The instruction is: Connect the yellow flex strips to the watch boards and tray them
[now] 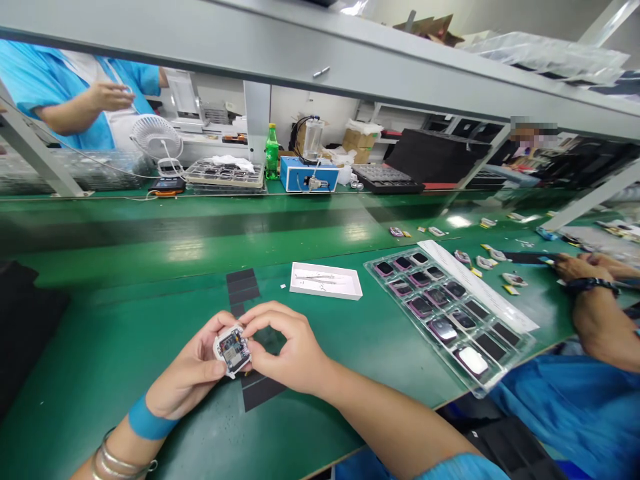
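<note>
My left hand (193, 363) is closed around a small white smartwatch case (234, 351), its open face turned up with the circuit board and parts showing inside. My right hand (293, 350) pinches at the right edge of the same case, thumb and index finger against it. Whether a tiny part sits between those fingertips cannot be made out. Beneath the hands, black strips (243, 287) lie on the green table (150, 333). Just beyond is a white box lid (325, 293) with tweezers (316, 275) and tiny bits in it.
To the right, a clear tray (385, 291) holds several watch faces, beside a white paper strip (480, 287). A co-worker's hands (583, 270) work at the far right among loose watch cases (495, 253). A shelf beam (300, 47) crosses above. Another person (95, 100) stands opposite.
</note>
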The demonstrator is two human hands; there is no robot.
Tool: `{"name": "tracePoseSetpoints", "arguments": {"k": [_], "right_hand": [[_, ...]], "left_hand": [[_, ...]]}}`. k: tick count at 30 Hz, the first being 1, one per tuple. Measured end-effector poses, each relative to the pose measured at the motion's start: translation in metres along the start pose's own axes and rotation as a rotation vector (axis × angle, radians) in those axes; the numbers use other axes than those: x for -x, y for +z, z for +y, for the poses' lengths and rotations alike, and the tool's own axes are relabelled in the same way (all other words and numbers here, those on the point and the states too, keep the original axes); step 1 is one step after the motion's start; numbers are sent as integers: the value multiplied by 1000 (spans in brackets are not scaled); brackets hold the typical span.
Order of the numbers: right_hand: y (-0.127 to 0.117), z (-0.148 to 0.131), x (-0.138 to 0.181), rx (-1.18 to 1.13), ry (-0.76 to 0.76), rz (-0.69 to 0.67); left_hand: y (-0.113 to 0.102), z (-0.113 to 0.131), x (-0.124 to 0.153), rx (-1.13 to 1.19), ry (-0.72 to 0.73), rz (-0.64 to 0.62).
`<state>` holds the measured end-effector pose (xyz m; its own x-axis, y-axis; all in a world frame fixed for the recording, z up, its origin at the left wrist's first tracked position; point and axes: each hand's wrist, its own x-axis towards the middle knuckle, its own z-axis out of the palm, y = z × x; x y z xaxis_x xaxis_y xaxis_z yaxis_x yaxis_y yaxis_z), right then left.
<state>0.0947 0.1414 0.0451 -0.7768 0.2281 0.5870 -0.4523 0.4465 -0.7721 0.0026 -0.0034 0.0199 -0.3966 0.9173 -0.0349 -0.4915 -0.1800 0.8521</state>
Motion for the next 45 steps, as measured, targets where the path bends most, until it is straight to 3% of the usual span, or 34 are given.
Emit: {"name": "tracePoseSetpoints", "arguments": {"k": [11, 25, 28, 31, 34, 37, 45], "right_hand": [[0, 8, 1, 57, -9, -68], [0, 10, 1, 65, -13, -85], [-2, 8, 1, -30, 94, -120], [-3, 10, 1, -271, 298, -184], [-2, 19, 1, -477, 522, -323], [-2, 28, 0, -506, 698, -418], [-24, 20, -15, -650, 790, -349]], "left_hand": [[-2, -4, -2, -43, 24, 73], [-2, -2, -4, -44, 24, 58], [0, 1, -4, -45, 42, 58], [1, 6, -3, -67, 62, 73], [-1, 12, -1, -67, 96, 111], [-5, 15, 0, -76, 124, 128], [-11, 16, -1, -121, 164, 98]]}}
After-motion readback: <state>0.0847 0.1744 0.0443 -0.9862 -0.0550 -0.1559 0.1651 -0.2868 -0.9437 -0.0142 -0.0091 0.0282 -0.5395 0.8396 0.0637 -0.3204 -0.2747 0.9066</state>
